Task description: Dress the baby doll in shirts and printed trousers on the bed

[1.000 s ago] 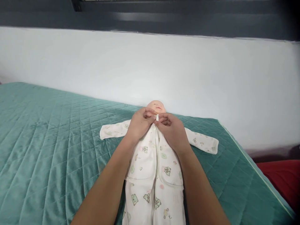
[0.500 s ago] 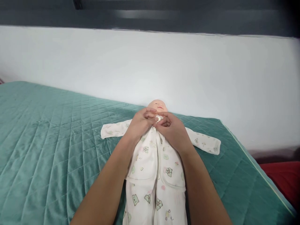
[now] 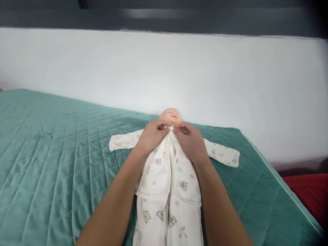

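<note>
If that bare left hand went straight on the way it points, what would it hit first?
Beyond the white cloth collar that the left hand is touching, most likely the bare right hand, facing it; depth is unclear.

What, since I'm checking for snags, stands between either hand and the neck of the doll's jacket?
Nothing visible does: the left hand and right hand both hold the patterned jacket directly at its neck, just below the doll's head.

Matt cloth jacket (image 3: 157, 174), smooth plastic-looking doll head (image 3: 169, 113) — velvety quilted bedspread (image 3: 56, 150).
</note>
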`<state>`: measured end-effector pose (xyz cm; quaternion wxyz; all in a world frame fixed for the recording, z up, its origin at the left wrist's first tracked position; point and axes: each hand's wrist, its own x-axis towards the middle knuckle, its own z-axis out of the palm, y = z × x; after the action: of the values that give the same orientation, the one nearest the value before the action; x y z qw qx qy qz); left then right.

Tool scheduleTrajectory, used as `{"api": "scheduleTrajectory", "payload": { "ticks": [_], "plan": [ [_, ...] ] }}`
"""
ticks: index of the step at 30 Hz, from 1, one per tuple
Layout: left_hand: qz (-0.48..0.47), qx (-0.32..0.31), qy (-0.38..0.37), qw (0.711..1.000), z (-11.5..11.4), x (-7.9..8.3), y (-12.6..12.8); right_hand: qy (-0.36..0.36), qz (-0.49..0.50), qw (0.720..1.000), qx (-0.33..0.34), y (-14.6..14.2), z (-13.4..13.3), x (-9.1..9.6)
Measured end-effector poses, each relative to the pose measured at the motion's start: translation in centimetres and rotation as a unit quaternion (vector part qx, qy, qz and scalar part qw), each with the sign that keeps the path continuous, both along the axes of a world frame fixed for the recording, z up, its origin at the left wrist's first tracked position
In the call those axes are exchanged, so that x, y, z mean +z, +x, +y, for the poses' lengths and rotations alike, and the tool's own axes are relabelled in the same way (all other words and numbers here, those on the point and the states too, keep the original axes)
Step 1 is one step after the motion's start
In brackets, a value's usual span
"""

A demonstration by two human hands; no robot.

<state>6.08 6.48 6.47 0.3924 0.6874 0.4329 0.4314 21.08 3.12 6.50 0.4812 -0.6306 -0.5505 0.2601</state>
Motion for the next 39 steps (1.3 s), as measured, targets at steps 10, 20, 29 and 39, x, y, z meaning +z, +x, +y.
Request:
{"api": "scheduleTrajectory", "payload": {
  "ticks": [10,20,29,39],
  "plan": [
    [0.057,-0.019,0.055,0.997,0.2,-0.22,0.22,-0.031,0.025,0.999,0.015,0.19,-0.02,0.0],
    [0.109,-0.029,0.046,0.993,0.08,0.09,0.15,-0.024,0.017,0.999,0.015,0.28,0.23,-0.21],
    [0.119,-0.007,0.091,0.989,0.57,-0.78,0.66,-0.002,0.001,1.0,0.014,0.12,0.34,-0.42],
    [0.048,-0.043,0.084,0.994,0.58,-0.63,0.39,0.037,-0.064,0.997,0.025,-0.28,-0.18,0.02]
  ]
}}
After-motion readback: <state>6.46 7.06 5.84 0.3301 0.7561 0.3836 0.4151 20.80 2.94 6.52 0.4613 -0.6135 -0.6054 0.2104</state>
